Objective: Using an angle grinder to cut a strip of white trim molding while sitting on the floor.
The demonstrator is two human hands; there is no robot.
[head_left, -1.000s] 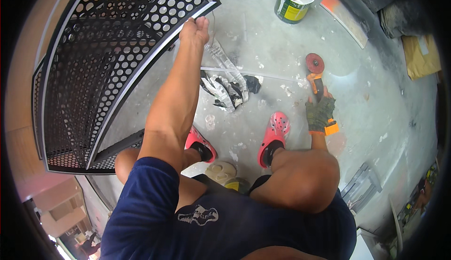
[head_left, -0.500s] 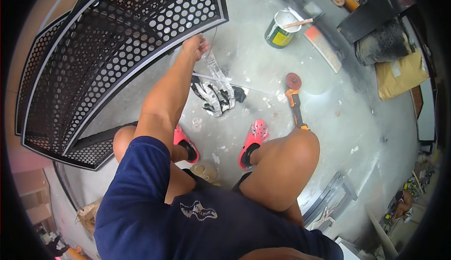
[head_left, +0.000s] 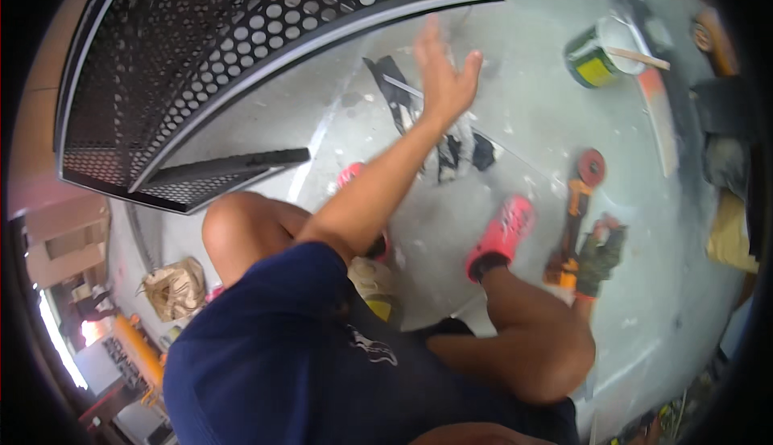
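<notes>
My bare left hand (head_left: 447, 79) reaches out in front, fingers spread and thumb apart, holding nothing. It is close to the lower edge of a black metal frame with perforated panels (head_left: 266, 39); I cannot tell whether the fingertips touch it. Crumpled black-and-white strips (head_left: 451, 155) lie on the floor below that hand. On my right, an orange and black angle grinder (head_left: 576, 203) with a reddish disc lies on the floor. Beside its body is my right hand (head_left: 600, 256) in a green patterned glove, its fingers loosely stretched forward, somewhat blurred, with nothing seen in them.
A paint bucket (head_left: 594, 59) with a stick across its rim stands at the far right, next to a long pale strip (head_left: 660, 123). My feet are in pink clogs (head_left: 503, 232). A brown bag (head_left: 175, 288) sits at left, and a yellowish package (head_left: 731, 232) at the right edge.
My left hand has moved off the frame's edge to the right and opened. The gloved right hand has come into view beside the grinder. The whole view has shifted.
</notes>
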